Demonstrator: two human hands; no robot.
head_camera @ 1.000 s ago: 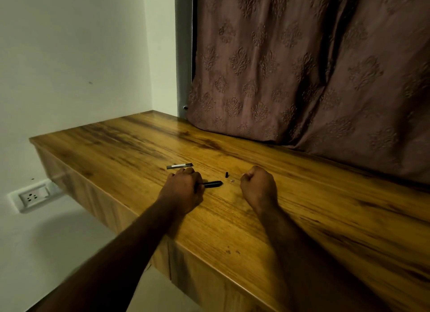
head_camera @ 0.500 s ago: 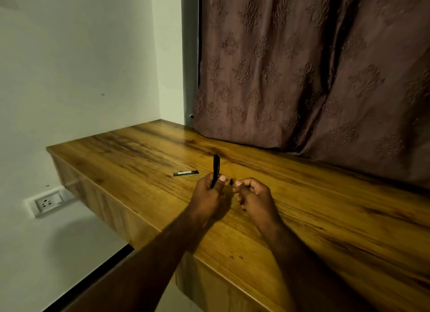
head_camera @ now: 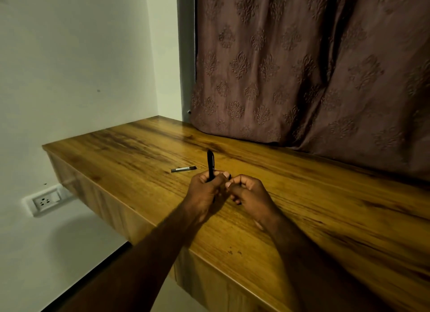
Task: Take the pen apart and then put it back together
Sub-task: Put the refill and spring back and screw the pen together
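My left hand [head_camera: 206, 193] grips a black pen barrel [head_camera: 210, 164] that stands nearly upright, its top poking out above my fingers. My right hand [head_camera: 250, 193] is curled close beside it, thumb and forefinger pinched together on something too small to make out. A small dark part [head_camera: 230, 177] shows between the two hands. Another dark pen piece [head_camera: 183, 169] lies flat on the wooden desk [head_camera: 325, 218], just beyond and to the left of my left hand.
A patterned brown curtain [head_camera: 302, 67] hangs down onto the back of the desk. A pale wall stands at the left, with a white socket [head_camera: 46, 201] below desk level. The desk's front edge runs diagonally under my forearms.
My left hand lifted the barrel from lying on the desk to upright. Both hands rose off the surface and came together. The view shifted slightly.
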